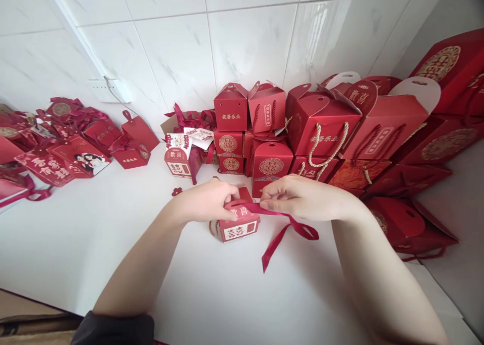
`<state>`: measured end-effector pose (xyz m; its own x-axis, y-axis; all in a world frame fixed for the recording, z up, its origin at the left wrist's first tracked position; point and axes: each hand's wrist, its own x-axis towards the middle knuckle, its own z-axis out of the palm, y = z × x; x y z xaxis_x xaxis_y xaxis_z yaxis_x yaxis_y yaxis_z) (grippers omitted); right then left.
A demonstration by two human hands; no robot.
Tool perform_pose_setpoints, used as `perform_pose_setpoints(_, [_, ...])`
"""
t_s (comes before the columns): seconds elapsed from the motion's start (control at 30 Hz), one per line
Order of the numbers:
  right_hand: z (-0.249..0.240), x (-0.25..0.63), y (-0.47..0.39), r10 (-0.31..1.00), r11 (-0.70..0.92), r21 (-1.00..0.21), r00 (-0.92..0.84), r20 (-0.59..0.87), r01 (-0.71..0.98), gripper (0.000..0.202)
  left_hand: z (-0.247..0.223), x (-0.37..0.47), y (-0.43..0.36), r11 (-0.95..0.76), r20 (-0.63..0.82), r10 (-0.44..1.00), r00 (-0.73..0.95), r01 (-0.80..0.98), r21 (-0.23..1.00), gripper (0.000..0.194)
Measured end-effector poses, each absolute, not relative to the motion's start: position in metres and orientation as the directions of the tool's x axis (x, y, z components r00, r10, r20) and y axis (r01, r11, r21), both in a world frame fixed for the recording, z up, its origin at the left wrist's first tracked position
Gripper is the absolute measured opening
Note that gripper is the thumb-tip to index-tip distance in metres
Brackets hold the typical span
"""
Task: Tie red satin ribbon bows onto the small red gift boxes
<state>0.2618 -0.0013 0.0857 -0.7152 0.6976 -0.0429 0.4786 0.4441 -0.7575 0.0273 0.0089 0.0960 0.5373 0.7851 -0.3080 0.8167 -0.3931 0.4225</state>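
Observation:
In front of me on the white table stands a small red gift box (pixel 239 230) with a white label and gold characters. My left hand (pixel 214 200) grips its top flap, thumb on the front and fingers partly hidden behind. From the slot in the flap runs a dark red ribbon (pixel 287 215). My right hand (pixel 293 198) pinches this ribbon just right of the box. The ribbon's loose end loops and hangs down to the right. A twisted cord handle shows at the box's left side.
Stacked red gift boxes (pixel 325 121) line the wall and right side. A similar small box (pixel 179 162) with cards stands behind my left hand. A small red flower (pixel 176 191) lies nearby. At far left is a pile of ribboned red boxes (pixel 64 156) on the white table (pixel 181 284).

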Motion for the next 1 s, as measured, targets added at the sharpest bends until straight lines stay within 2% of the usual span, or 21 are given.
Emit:
perform_pose_setpoints(0.17, [0.076, 0.258, 0.011, 0.625, 0.351, -0.809, -0.761, -0.173, 0.472, 0.032, 0.092, 0.03, 0.012, -0.134, -0.409, 0.777, 0.48, 0.76, 0.636, 0.011])
perform_pose_setpoints(0.3, [0.07, 0.257, 0.02, 0.703, 0.253, -0.842, -0.688, -0.179, 0.478, 0.031, 0.094, 0.029, 0.011, -0.025, -0.42, 0.774, 0.474, 0.685, 0.728, 0.033])
perform_pose_setpoints(0.43, [0.066, 0.259, 0.024, 0.704, 0.233, -0.844, -0.682, -0.197, 0.484, 0.028, 0.094, 0.028, 0.011, -0.022, -0.416, 0.762, 0.496, 0.662, 0.749, 0.047])
perform_pose_setpoints(0.67, [0.063, 0.261, 0.025, 0.678, 0.304, -0.851, -0.725, -0.121, 0.427, 0.029, 0.096, 0.029, 0.01, -0.019, -0.428, 0.757, 0.493, 0.672, 0.74, 0.044])
perform_pose_setpoints(1.0, [0.067, 0.256, 0.024, 0.67, 0.277, -0.83, -0.717, -0.195, 0.484, 0.032, 0.094, 0.031, 0.011, -0.045, -0.43, 0.743, 0.513, 0.679, 0.733, 0.038])
